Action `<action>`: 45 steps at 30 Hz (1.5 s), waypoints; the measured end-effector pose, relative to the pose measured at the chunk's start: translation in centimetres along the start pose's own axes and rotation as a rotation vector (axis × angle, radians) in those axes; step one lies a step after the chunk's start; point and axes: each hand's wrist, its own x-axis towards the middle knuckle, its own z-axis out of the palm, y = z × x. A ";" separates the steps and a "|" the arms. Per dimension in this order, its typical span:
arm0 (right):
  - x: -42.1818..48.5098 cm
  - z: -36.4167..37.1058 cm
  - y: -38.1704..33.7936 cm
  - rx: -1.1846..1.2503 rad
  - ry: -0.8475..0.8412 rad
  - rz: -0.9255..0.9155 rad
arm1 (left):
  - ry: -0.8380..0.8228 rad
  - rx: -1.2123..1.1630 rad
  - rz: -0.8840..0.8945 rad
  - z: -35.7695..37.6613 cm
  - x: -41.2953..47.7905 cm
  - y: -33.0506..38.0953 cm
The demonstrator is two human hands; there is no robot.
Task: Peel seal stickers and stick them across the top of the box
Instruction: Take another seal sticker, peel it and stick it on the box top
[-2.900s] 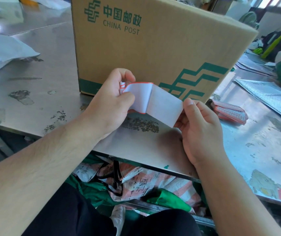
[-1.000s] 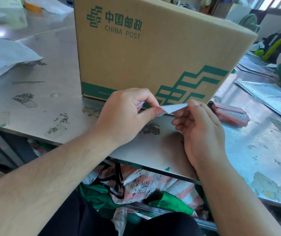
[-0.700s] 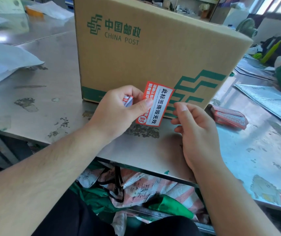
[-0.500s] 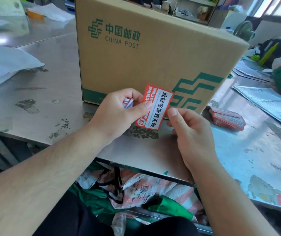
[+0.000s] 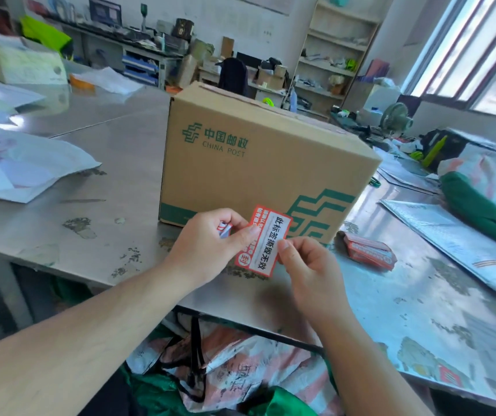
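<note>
Sticker (image 5: 266,240) pinched by left hand (image 5: 207,246) & right hand (image 5: 311,267); box (image 5: 255,172) on scuffed steel table (image 5: 120,163), cluttered shelves (image 5: 331,55) behind.

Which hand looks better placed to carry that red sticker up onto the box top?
Probably the right hand: it pinches only the sticker, while the left hand also grips a paper scrap.

"What was printed on the box (image 5: 255,175)?"

"In green on its front: a logo, then 中国邮政, with CHINA POST beneath."

"And the sticker (image 5: 266,244)?"

"Black characters on its white band read 此标签撕毁无效, and a circled 封 stood at its lower end. The small print on its red edge was too fine to read, like the lettering on the red packet (image 5: 368,250)."
</note>
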 end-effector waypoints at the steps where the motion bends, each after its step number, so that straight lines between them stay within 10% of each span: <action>1: -0.1 0.0 -0.7 0.009 -0.005 0.005 | -0.005 -0.007 -0.002 -0.6 -0.2 0.6; 22: 8.4 3.0 -21.3 -0.092 -0.188 0.030 | 0.221 -0.070 -0.087 -14.0 6.2 12.7; 45: 25.7 9.6 -19.5 -0.345 -0.265 0.057 | 0.273 0.030 -0.327 -15.4 21.7 8.0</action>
